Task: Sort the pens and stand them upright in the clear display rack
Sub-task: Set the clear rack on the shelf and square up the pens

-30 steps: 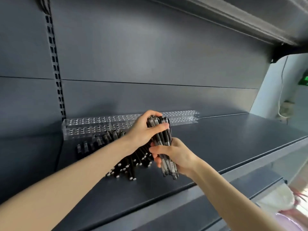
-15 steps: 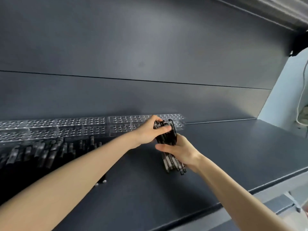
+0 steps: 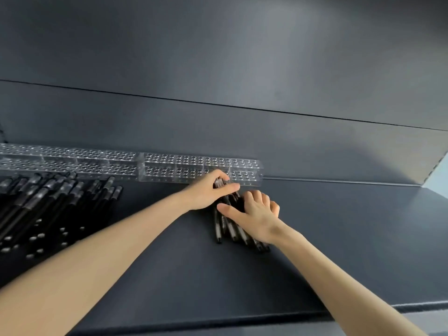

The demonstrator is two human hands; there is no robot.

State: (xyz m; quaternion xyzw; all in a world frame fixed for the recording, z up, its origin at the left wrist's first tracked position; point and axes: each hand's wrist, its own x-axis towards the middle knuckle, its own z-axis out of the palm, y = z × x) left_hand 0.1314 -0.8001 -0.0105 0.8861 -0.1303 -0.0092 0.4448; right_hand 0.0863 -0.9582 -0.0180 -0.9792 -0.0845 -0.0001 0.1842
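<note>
Fingers [image 3: 258,198] of both hands are curled round a pen bundle [image 3: 231,232] on shelf [image 3: 339,238].
R hand [image 3: 257,215] is laid over bundle's middle; its top is gripped by L hand [image 3: 206,191] at clear rack [image 3: 194,167] front. Loose pens [image 3: 48,202] are piled left.

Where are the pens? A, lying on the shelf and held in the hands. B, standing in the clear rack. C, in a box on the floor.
A: the clear rack shows only empty holes, a loose pile lies on the shelf, and the left hand and right hand grip a pen bundle.
</note>
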